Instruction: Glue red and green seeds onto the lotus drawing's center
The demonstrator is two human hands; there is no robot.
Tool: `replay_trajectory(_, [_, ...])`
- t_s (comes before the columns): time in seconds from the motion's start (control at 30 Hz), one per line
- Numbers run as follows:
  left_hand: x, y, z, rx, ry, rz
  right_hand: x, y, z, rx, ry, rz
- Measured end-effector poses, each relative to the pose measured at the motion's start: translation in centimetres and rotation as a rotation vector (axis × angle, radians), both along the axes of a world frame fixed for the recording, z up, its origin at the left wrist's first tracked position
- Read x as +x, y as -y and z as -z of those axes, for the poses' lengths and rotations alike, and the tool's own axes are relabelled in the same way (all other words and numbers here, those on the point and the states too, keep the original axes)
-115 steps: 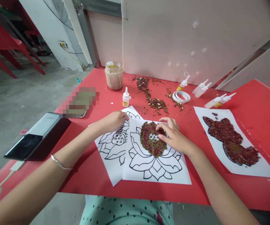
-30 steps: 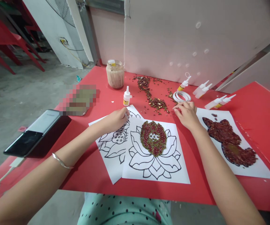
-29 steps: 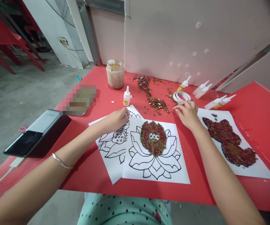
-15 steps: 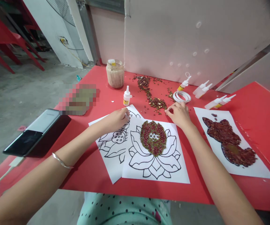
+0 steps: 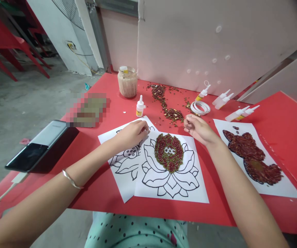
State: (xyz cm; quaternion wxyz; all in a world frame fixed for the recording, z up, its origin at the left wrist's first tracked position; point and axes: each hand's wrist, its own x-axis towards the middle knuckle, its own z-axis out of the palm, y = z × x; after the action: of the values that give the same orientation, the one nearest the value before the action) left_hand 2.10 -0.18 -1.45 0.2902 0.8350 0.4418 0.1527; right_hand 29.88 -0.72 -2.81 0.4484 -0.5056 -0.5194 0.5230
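Observation:
A sheet of white paper (image 5: pixel 153 189) with a lotus outline lies in front of me. Red and green beans (image 5: pixel 169 162) fill the flower's middle petals, around a small seed pod still showing white. My left hand (image 5: pixel 134 132) rests at that sheet's upper left, over a second lotus drawing (image 5: pixel 124 187) partly under the first. Its fingers are curled and their tips are hidden. Above the sheet's upper right, my right hand (image 5: pixel 198 128) is turned with fingers curled in, close to a loose pile of mixed beans (image 5: pixel 172 114). Whatever it may hold is hidden.
A small glue bottle (image 5: pixel 140 106) and a glass jar (image 5: pixel 127 82) stand at the back. To the right are a tape roll (image 5: pixel 200 107), several glue bottles (image 5: pixel 223 100) and a bean-covered picture (image 5: pixel 251 151). A phone (image 5: pixel 34 146) with a cable leans at left.
My right hand has lifted from the edge of the bean pile and turned, its fingers curling inward. My left hand has shifted slightly right and down toward the front sheet.

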Motion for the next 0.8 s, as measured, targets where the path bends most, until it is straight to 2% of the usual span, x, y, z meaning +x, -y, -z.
replay_trajectory(0.13, [0.5, 0.6, -0.2, 0.043, 0.064, 0.041, -1.9, 1.1, -1.4, -0.056, -0.134, -0.067])
replay_trajectory(0.27, [0.9, 1.1, -0.1, 0.061, 0.112, 0.083, -3.9, 2.0, -1.7, -0.106, -0.156, -0.1])
replay_trajectory(0.33, [1.1, 1.4, 0.1, 0.009, 0.16, 0.089, -4.9, 2.4, -1.7, -0.078, -0.137, -0.124])
replay_trajectory(0.6, [1.7, 2.2, 0.5, -0.516, 0.573, 0.109, -7.9, 3.6, -1.2, 0.019, -0.219, -0.03])
replay_trajectory(0.7, [1.9, 2.1, 0.8, -0.719, 0.727, 0.125, -8.6, 4.0, -0.9, 0.01, -0.249, -0.05])
replay_trajectory(0.8, [2.2, 2.1, 1.2, -0.829, 0.875, 0.104, -8.9, 4.2, -0.6, 0.032, -0.235, -0.092])
